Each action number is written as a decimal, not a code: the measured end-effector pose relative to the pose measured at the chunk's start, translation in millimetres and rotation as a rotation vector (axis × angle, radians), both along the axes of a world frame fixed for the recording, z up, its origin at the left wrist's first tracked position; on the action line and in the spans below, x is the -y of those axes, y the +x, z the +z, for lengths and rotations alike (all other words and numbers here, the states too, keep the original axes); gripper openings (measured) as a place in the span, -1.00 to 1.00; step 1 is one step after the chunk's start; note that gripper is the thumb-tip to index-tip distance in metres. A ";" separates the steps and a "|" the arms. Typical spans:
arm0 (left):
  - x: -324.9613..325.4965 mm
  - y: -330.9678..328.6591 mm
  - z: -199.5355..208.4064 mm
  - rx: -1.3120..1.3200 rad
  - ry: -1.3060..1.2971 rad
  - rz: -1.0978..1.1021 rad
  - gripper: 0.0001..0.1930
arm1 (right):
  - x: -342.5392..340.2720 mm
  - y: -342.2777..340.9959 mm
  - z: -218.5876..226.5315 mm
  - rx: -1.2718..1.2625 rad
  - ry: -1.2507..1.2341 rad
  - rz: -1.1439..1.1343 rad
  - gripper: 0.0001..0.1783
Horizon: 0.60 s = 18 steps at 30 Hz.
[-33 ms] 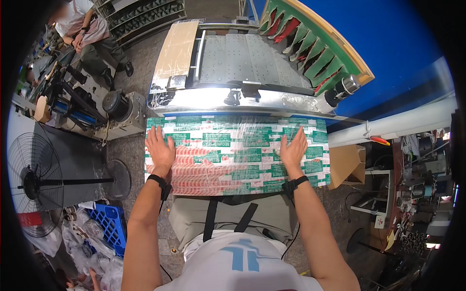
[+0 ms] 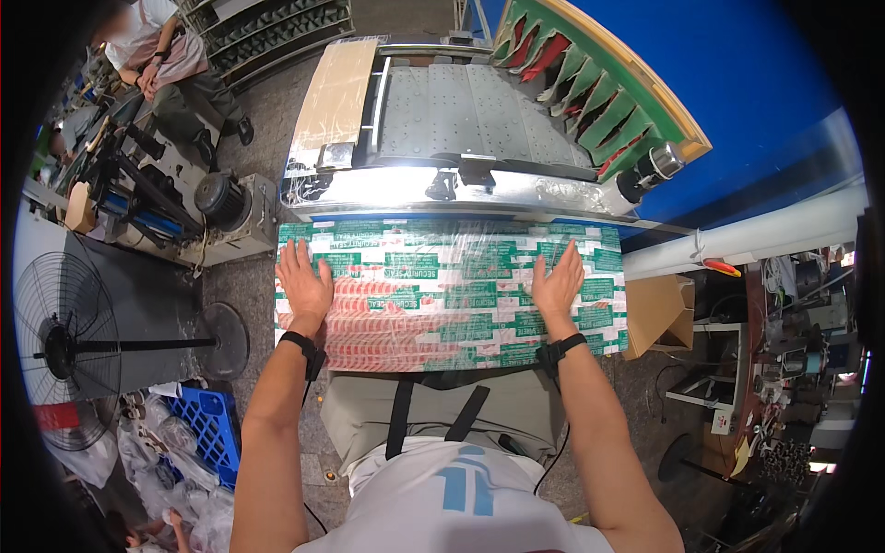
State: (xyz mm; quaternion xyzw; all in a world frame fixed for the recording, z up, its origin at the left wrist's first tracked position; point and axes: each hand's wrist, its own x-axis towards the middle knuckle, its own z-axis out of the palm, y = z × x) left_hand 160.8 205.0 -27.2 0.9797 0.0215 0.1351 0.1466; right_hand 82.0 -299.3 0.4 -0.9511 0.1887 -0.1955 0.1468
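Note:
A board or tabletop (image 2: 479, 304) covered in strips of green, white and red printed tape lies in front of me, with a shiny clear layer over it. My left hand (image 2: 305, 284) rests flat on its left part, fingers spread. Toward the other end, my right hand (image 2: 558, 284) lies palm down, its thumb apart from the fingers. Nothing is held in either hand. Just beyond the board's far edge runs the bright metal front of a machine (image 2: 387, 189), which has a grey segmented bed (image 2: 461, 111).
Green and red cloth flaps (image 2: 590, 92) hang in a frame at the far right. Left of me stand a floor fan (image 2: 64, 346), a motor (image 2: 223, 200) and a blue crate (image 2: 205, 429). An open cardboard box (image 2: 662, 318) sits at right. A person (image 2: 175, 74) sits far left.

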 end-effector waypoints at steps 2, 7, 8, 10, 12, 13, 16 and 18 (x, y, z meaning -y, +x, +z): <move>-0.1 -0.4 -0.2 0.010 0.001 -0.007 -0.33 | 0.6 2.1 0.7 -0.008 0.004 -0.004 -0.01; -0.9 -0.2 -1.3 0.009 0.002 -0.006 -0.33 | 2.1 5.0 -1.4 -0.015 0.015 -0.018 -0.01; -0.5 0.0 -1.0 -0.004 0.003 0.003 -0.33 | 2.2 4.4 -1.3 -0.014 0.014 -0.018 -0.01; -1.0 -0.3 -1.2 -0.002 0.002 0.004 -0.33 | 0.1 1.6 -0.4 -0.008 0.013 -0.012 -0.01; -0.9 -0.5 -1.2 -0.002 0.000 0.004 -0.33 | -2.0 -1.6 0.5 -0.006 0.017 -0.010 0.00; -0.8 -0.7 -1.0 -0.002 -0.001 0.004 -0.33 | -2.7 -3.2 1.0 -0.006 0.021 -0.010 0.00; -0.8 -0.5 -0.8 -0.002 0.000 0.000 -0.33 | -3.9 -7.2 1.0 -0.003 0.016 -0.004 0.00; -0.9 -0.5 -0.8 -0.004 0.004 -0.003 -0.33 | -3.5 -7.4 0.8 0.001 0.011 0.001 0.00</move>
